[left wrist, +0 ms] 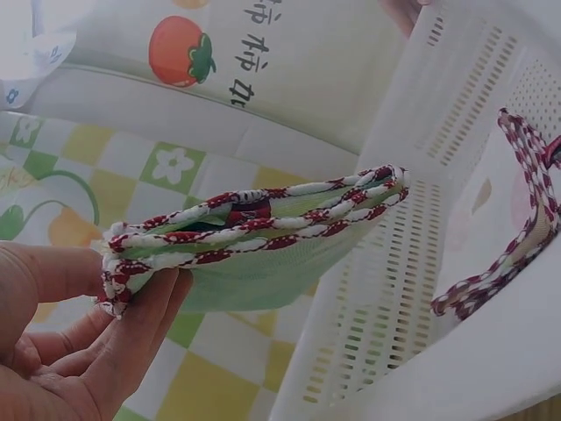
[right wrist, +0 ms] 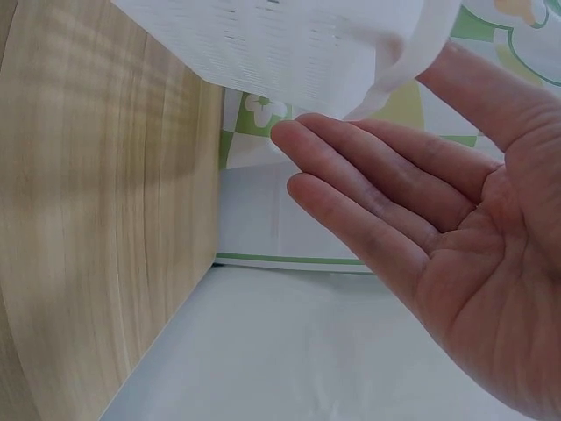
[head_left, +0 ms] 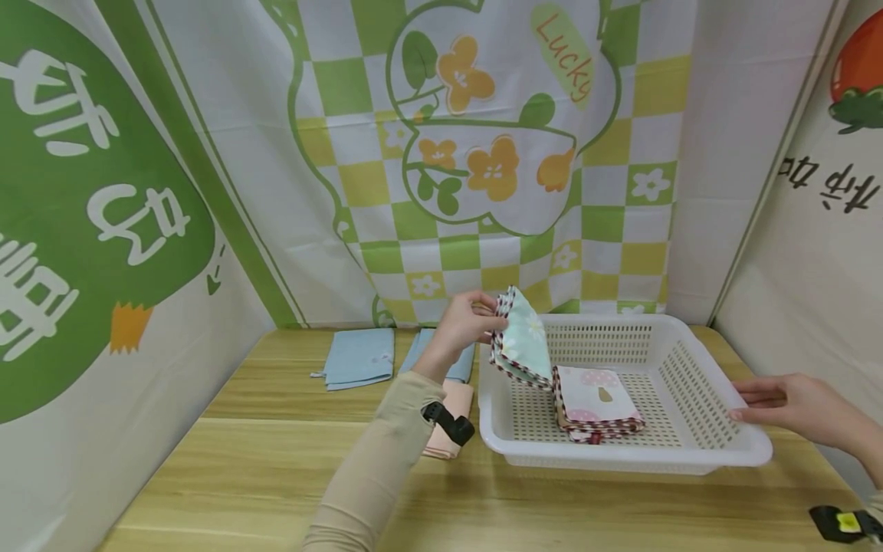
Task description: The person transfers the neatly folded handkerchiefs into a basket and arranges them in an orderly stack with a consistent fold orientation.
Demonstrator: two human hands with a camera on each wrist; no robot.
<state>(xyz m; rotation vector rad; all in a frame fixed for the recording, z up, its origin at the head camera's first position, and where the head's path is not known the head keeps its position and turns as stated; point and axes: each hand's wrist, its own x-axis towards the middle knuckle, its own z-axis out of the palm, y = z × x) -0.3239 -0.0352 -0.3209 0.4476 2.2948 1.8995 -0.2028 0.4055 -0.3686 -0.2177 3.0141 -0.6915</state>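
Note:
My left hand (head_left: 471, 326) pinches a folded mint-green cloth (head_left: 527, 335) between thumb and fingers, holding it up over the left part of a white plastic basket (head_left: 690, 458). In the left wrist view this small towel has a red-and-white braided edging, with its layers stacked. Inside the basket lies another folded towel (head_left: 600, 399), white and pink with a similar dark-and-white edging. At the basket's right rim is my right hand (head_left: 803, 406). The right wrist view shows its fingers (right wrist: 377, 189) straight beside the outer wall, the thumb against the rim.
Left of the basket, a folded blue cloth (head_left: 359, 358) lies on the wooden table (head_left: 290, 475). A second blue cloth (head_left: 416, 349) and a folded pink cloth (head_left: 455, 399) are partly hidden by my left arm. Printed curtains (head_left: 483, 261) hang behind and at both sides.

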